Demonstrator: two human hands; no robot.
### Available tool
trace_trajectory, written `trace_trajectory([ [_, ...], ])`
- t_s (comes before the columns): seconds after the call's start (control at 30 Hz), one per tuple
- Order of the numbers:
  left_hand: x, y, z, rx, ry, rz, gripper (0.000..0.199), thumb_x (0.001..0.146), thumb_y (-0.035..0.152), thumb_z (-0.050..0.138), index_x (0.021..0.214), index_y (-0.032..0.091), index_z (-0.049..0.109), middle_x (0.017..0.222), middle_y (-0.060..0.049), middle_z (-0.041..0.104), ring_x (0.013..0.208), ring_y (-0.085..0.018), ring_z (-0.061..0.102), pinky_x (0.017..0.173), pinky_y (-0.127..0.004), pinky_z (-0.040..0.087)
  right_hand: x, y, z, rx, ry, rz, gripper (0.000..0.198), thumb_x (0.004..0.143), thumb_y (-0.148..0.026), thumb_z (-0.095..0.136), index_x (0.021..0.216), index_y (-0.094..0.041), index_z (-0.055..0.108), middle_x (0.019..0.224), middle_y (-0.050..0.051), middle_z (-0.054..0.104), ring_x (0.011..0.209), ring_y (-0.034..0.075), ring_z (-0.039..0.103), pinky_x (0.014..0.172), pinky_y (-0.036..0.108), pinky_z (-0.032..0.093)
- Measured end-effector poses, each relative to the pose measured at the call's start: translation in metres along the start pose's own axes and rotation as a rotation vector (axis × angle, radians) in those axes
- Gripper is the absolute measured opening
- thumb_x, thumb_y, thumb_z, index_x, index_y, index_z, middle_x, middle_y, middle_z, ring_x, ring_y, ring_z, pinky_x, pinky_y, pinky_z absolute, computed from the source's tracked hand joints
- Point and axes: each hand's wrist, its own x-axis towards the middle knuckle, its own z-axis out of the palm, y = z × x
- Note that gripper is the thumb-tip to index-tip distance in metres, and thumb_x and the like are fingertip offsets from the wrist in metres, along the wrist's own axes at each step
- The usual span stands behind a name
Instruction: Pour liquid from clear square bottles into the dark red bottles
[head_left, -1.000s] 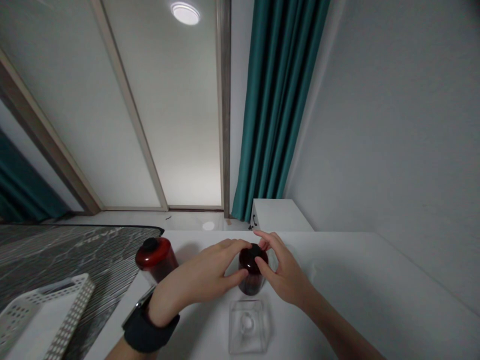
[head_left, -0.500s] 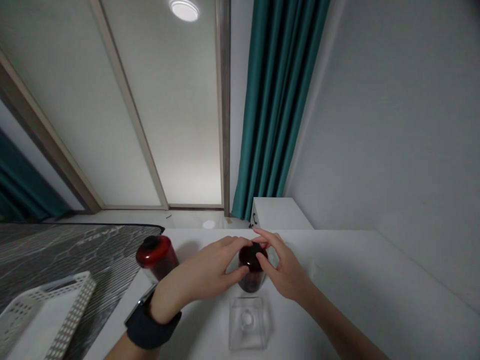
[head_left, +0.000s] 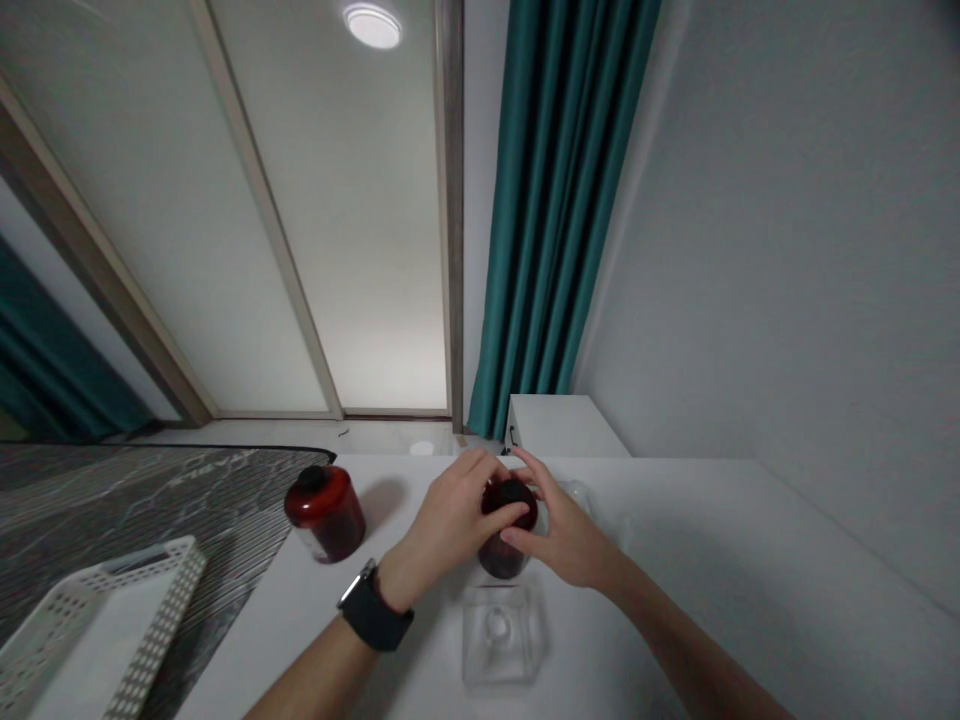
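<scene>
A dark red bottle [head_left: 502,560] with a black cap stands upright on the white tabletop [head_left: 675,600]. My left hand [head_left: 459,508], with a dark-strapped watch on its wrist, curls around the bottle's upper left side, thumb across its shoulder. From the other side my right hand [head_left: 566,540] closes on the same upper part, its thumb and fingers beside the cap. Fingers cover much of the bottle's top. In front of the bottle lies a clear square object [head_left: 499,640] with a round feature in its middle. Another red bottle [head_left: 328,512] with a black top stands to the left.
A white perforated basket [head_left: 112,625] is at the lower left, over a grey patterned cover [head_left: 165,480]. Behind my right hand some clear item [head_left: 581,497] shows in part. A white cabinet [head_left: 566,422] stands beyond the table, near a green curtain [head_left: 559,220].
My left hand has shifted right and wrapped closer around the bottle, its thumb now over the shoulder. The other red bottle is less covered by my left arm. The view has tilted slightly.
</scene>
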Motion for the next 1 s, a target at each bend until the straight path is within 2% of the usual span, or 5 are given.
trace_trajectory([
  [0.13,0.003,0.001,0.012,0.000,0.090,-0.114,0.021,0.082,0.031,0.074,0.082,0.021,0.056,0.083,0.001,0.058,0.080,-0.020,0.057,0.069,-0.030,0.042,0.002,0.002,-0.001,0.047,-0.008,0.013,0.096,0.072,-0.013,0.074,0.152,-0.029,0.024,0.135,0.010,0.057,0.123,0.026,0.058,0.110,0.051,0.040],
  [0.3,0.005,-0.002,0.013,-0.062,0.069,-0.195,0.023,0.078,0.031,0.074,0.074,0.020,0.053,0.073,0.003,0.056,0.070,-0.017,0.054,0.063,-0.027,0.037,0.004,-0.001,-0.003,0.036,-0.010,-0.002,0.097,0.070,-0.011,0.077,0.152,-0.029,0.028,0.133,0.009,0.059,0.120,0.026,0.059,0.109,0.051,0.040],
  [0.63,0.013,-0.012,0.005,-0.236,-0.073,-0.105,0.023,0.079,0.028,0.067,0.068,0.020,0.049,0.062,0.007,0.046,0.059,-0.012,0.042,0.055,-0.024,0.029,0.003,0.002,-0.001,0.042,0.005,0.011,0.095,0.069,-0.013,0.080,0.150,-0.029,0.033,0.134,0.008,0.059,0.119,0.025,0.060,0.109,0.050,0.041],
  [0.87,0.010,0.000,0.002,0.164,-0.033,-0.069,0.025,0.082,0.039,0.072,0.075,0.020,0.057,0.070,0.002,0.060,0.066,-0.019,0.055,0.069,-0.032,0.034,0.003,0.008,0.005,0.069,0.023,-0.001,0.096,0.069,-0.014,0.080,0.151,-0.028,0.032,0.134,0.010,0.056,0.122,0.025,0.057,0.112,0.051,0.038],
  [1.0,0.009,0.003,0.004,0.221,-0.006,-0.091,0.031,0.083,0.045,0.071,0.072,0.020,0.056,0.068,0.001,0.062,0.067,-0.021,0.057,0.067,-0.032,0.035,0.003,0.007,0.005,0.058,0.033,0.001,0.097,0.068,-0.014,0.080,0.151,-0.029,0.032,0.133,0.009,0.056,0.121,0.025,0.058,0.111,0.050,0.039],
])
